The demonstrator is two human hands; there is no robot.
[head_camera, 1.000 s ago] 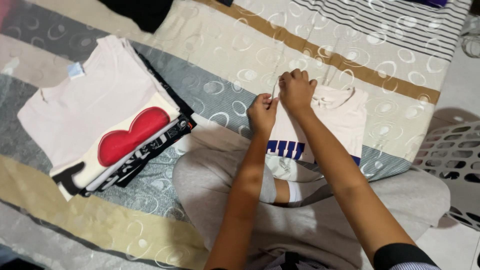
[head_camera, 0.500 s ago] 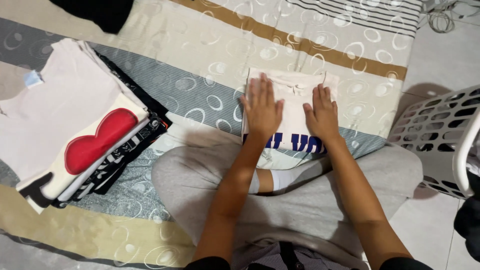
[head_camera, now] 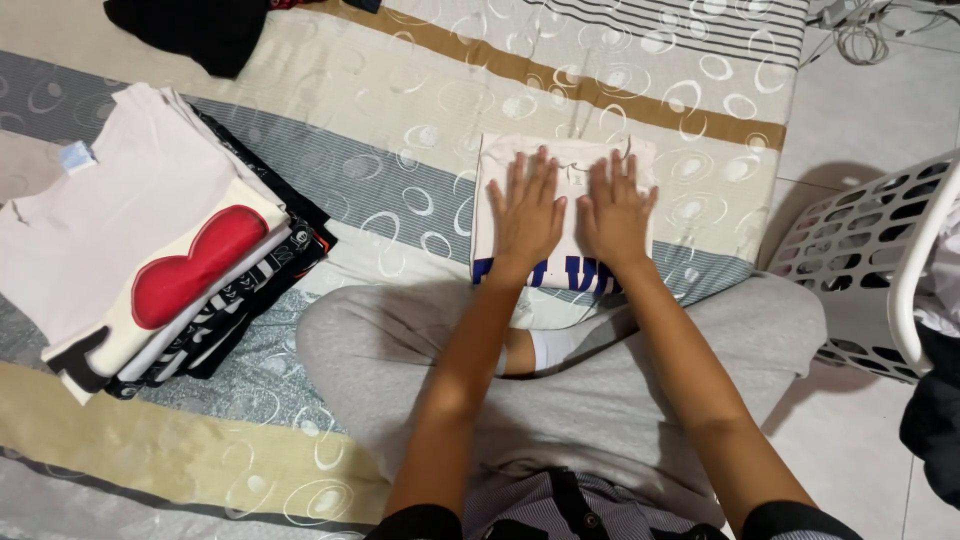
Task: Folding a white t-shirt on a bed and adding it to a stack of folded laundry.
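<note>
Both hands lay flat and open on a folded shirt [head_camera: 565, 215], the left hand [head_camera: 527, 215] and right hand [head_camera: 615, 212] side by side, fingers spread and gripping nothing. Pressing palms down like that looked like a way to smooth the fold and keep it from springing open.

Largest of all was the bed [head_camera: 420, 130], covered in a sheet striped grey, cream and tan with ring patterns; it filled most of the view, its right edge meeting a tiled floor [head_camera: 860, 110]. The person sat cross-legged at the bed's near edge in grey trousers [head_camera: 600, 400], the shirt lying just beyond the knees, toward the bed's right edge.

Next in size, a stack of folded clothes [head_camera: 150, 250] sat by the left edge of the bed, well apart from the hands, its top piece pale with a red shape. A white laundry basket [head_camera: 870, 260] stood on the floor just off the right edge. A dark garment [head_camera: 190, 35] lay near the far left corner.

The shirt was a pale rectangle, somewhat wider than deep, its long axis running along the near edge of the bed. Blue lettering crossed its near side, and what seemed the neckline pointed to the far edge.
</note>
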